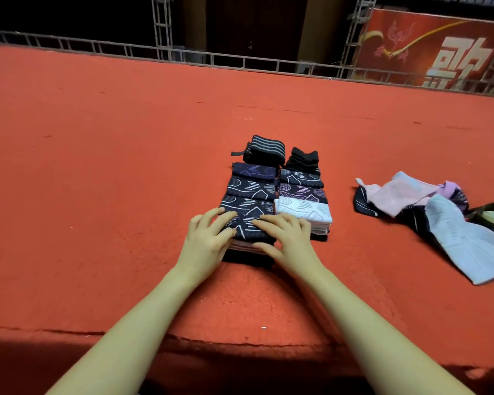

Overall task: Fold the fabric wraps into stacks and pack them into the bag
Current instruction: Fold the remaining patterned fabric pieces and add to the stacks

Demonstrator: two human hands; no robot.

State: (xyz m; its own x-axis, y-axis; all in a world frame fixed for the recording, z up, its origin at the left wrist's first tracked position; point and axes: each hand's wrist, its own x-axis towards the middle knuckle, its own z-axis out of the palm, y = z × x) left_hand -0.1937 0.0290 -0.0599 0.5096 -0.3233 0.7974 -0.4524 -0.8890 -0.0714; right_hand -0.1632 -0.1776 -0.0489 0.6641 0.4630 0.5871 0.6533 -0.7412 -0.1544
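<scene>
While loose wraps (428,220) lie well apart, both hands' straight fingers (220,220) press the nearest stack (248,220).

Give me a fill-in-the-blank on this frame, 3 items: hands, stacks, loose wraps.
1. Both hands, the left hand and the right hand, rest on the nearest ____ stack.
2. The white stack lies to the ____ of that stack.
3. The loose wraps lie unfolded on the ____ carpet.

Missing words: dark; right; red
</scene>
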